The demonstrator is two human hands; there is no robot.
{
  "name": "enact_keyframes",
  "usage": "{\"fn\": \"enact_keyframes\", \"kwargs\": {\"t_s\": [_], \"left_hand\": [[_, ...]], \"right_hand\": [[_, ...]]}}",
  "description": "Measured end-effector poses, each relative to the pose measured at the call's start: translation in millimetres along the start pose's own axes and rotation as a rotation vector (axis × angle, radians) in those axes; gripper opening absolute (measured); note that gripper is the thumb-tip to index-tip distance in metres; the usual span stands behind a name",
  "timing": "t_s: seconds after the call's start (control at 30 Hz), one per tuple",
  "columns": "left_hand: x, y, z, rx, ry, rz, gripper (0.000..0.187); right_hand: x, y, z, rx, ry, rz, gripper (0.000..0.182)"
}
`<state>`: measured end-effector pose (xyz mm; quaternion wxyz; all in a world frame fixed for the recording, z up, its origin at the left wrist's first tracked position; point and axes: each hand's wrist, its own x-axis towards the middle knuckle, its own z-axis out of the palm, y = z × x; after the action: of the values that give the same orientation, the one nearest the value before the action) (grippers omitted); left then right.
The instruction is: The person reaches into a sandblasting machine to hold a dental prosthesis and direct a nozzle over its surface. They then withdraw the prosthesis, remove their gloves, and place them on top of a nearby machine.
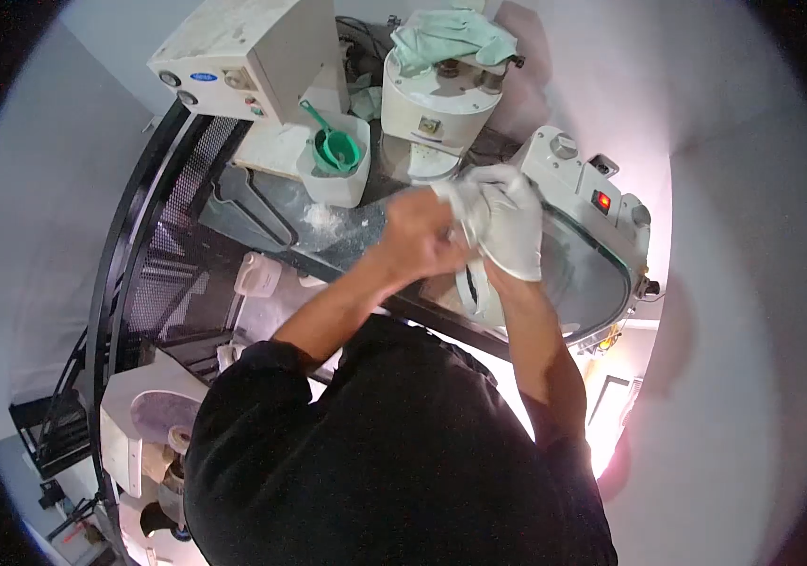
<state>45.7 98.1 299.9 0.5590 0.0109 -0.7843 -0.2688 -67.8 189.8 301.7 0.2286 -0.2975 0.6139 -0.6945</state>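
Note:
My right hand (514,222) is in a white glove, with its fingers bent over toward the left. My left hand (418,234) is bare and blurred by motion, its fingers closed at the near side of bunched white glove fabric (466,209) between the two hands. Below them hangs a loose white band (471,289) with a dark slit. What the gloved fingers enclose is hidden, so I cannot tell what they hold. Both hands are raised over the front of the bench, beside a white machine (578,170) with a lit red switch.
A white tub (337,184) holding a green strainer (336,148) stands behind my left hand. White powder (321,219) lies on the dark bench near black tongs (251,208). Farther back are a control box (243,61) and a round white machine (441,104) topped by a green cloth (451,40).

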Motion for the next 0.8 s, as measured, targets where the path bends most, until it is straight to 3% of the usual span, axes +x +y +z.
{"fn": "enact_keyframes", "kwargs": {"t_s": [0.07,0.13,0.23,0.27,0.33,0.4,0.43,0.5,0.53,0.6,0.67,0.73,0.8], "left_hand": [[0,-27,-15,-0.094,-0.046,-0.351,0.015],[14,-41,-24,-0.024,-0.053,-0.68,0.02],[12,-89,-37,-0.393,0.273,-0.686,0.015],[5,-110,-44,-0.423,0.239,-0.71,0.013],[16,-94,-52,-0.665,0.155,-0.786,0.012],[34,-61,-44,-0.65,-0.003,-0.922,0.012],[29,-59,-29,-0.852,-0.045,-0.907,0.014],[39,-29,-18,-0.862,-0.116,-0.815,0.017],[40,-27,-13,-0.937,-0.167,-0.768,0.018],[44,-15,-12,-0.906,-0.124,-0.859,0.018],[35,-16,-9,-0.892,-0.115,-0.723,0.019],[24,-17,-15,-0.914,-0.165,-0.693,0.021],[13,-20,-23,-1.164,-0.223,-0.804,0.021]], "right_hand": [[-18,-33,20,-0.368,-0.127,-0.036,0.022],[-24,-26,12,-0.557,-0.371,-0.342,0.022],[-24,-95,-15,-0.565,-0.702,-0.033,0.027],[-25,-95,-26,-0.394,-0.596,-0.049,0.031],[-23,-96,-31,-0.333,-0.404,-0.193,0.038],[-4,-102,-25,-0.541,-0.221,-0.474,0.044],[2,-98,-20,-0.526,-0.266,-0.398,0.048],[10,-89,-5,-0.497,-0.347,-0.259,0.054],[12,-79,-3,-0.44,-0.351,-0.3,0.056],[21,-61,-4,-0.394,-0.367,-0.404,0.059],[23,-60,-6,-0.46,-0.379,-0.509,0.059],[17,-65,-4,-0.406,-0.356,-0.391,0.051],[17,-67,-3,-0.462,-0.363,-0.363,0.049]]}}
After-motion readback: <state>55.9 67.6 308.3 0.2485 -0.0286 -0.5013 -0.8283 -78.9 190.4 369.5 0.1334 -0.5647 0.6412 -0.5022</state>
